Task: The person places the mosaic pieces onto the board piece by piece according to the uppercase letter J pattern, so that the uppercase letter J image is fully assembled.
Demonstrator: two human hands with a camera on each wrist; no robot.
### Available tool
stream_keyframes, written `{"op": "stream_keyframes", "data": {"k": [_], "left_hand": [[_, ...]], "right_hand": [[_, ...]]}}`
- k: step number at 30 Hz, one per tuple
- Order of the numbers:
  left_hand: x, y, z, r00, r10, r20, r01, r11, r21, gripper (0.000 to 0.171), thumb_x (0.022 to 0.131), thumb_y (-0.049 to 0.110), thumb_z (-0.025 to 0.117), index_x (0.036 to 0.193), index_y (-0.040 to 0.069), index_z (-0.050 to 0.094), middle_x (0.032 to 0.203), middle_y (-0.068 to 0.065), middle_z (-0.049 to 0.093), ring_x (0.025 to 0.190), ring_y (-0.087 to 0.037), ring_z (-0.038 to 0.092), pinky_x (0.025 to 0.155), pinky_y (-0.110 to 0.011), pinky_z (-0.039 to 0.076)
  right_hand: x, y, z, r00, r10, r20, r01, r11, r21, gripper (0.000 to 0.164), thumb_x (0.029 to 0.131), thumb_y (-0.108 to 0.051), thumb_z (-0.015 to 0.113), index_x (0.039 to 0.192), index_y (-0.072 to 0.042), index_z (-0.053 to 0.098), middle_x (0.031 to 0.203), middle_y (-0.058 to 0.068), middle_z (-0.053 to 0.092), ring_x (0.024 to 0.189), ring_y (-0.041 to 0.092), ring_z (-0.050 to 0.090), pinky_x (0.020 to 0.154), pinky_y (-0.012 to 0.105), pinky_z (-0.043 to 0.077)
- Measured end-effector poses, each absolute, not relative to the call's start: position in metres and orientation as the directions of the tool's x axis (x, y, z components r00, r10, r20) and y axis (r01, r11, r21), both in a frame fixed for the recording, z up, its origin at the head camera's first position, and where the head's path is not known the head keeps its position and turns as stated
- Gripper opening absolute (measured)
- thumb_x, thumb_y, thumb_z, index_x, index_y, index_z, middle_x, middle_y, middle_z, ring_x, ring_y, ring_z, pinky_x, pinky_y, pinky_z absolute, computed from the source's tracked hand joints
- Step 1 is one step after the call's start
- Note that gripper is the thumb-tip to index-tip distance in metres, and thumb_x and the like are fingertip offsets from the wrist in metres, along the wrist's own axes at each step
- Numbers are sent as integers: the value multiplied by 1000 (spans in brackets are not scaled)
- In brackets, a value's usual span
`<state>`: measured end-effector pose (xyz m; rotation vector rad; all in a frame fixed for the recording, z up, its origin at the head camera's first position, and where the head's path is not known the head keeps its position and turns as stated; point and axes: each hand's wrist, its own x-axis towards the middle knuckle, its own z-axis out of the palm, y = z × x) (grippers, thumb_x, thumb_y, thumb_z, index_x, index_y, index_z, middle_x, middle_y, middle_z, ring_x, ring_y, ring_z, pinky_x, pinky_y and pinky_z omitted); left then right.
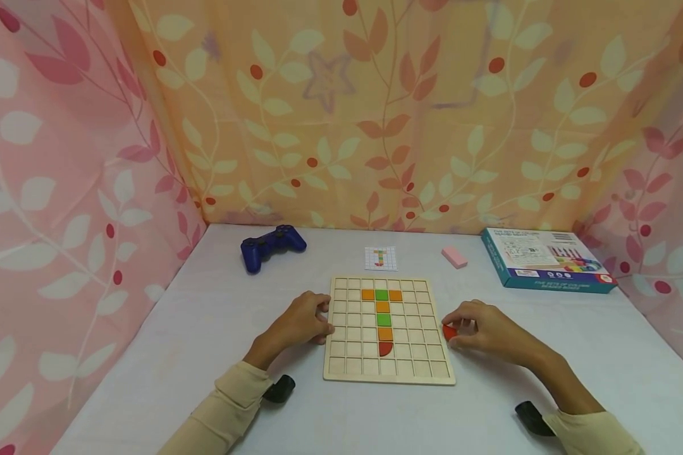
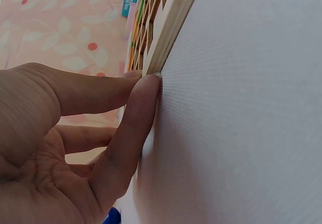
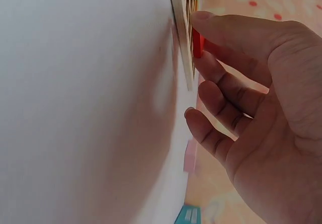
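A wooden grid board (image 1: 353,370) lies on the table with orange and green square tiles and a red quarter-round tile (image 1: 385,349) forming a T-like figure with a hooked foot. My left hand (image 1: 303,319) holds the board's left edge; in the left wrist view its fingertips (image 2: 146,85) grip the wooden rim. Beside the board's right edge, my right hand (image 1: 486,328) pinches another red tile (image 1: 449,332) between thumb and fingers. This tile (image 3: 196,43) stands on edge in the right wrist view, close by the rim, partly hidden by the fingertips.
Behind the board lies a small pattern card (image 1: 370,259) showing a similar figure. A pink eraser-like block (image 1: 454,257) is to its right, and a blue game controller (image 1: 273,246) sits at the back left. A flat game box (image 1: 546,262) occupies the back right, before the patterned curtain.
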<state>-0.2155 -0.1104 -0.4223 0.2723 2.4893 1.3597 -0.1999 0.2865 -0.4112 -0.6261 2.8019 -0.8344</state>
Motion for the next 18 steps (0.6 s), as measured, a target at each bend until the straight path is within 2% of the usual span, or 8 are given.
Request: {"op": "stream_keyframes", "data": {"k": [7, 11, 14, 18], "left_hand": [[-215, -110, -423, -938, 301, -169, 17, 528, 849, 69, 87, -8, 82, 149, -9, 52, 116, -14, 54, 77, -15, 66, 65, -30, 65], [-216, -110, -423, -939, 300, -167, 18, 529, 849, 68, 87, -8, 82, 148, -9, 53, 115, -13, 54, 76, -15, 66, 64, -29, 65], [-216, -110, -423, -940, 298, -166, 18, 529, 849, 68, 87, -8, 82, 148, -9, 53, 115, -13, 54, 77, -15, 66, 64, -29, 65], [-216, -110, -423, -942, 293, -164, 17, 529, 848, 67, 87, -8, 82, 147, -9, 54, 115, -13, 54, 77, -15, 66, 63, -28, 64]], "right_hand": [[-202, 258, -410, -866, -500, -21, -393, 705, -591, 32, 89, -32, 86, 117, -18, 79, 103, -8, 68, 97, 17, 55, 73, 22, 51], [-202, 242, -411, -845, -534, -35, -403, 678, -614, 30, 90, -31, 85, 117, -19, 79, 107, -8, 69, 103, 20, 55, 80, 23, 54], [-202, 231, -412, -825, -563, -36, -426, 663, -616, 30, 91, -31, 85, 118, -21, 79, 108, -10, 68, 107, 19, 55, 88, 25, 55], [-201, 215, -413, -793, -610, -12, -490, 648, -583, 29, 91, -31, 85, 118, -21, 80, 106, -14, 68, 106, 15, 55, 90, 27, 55]]}}
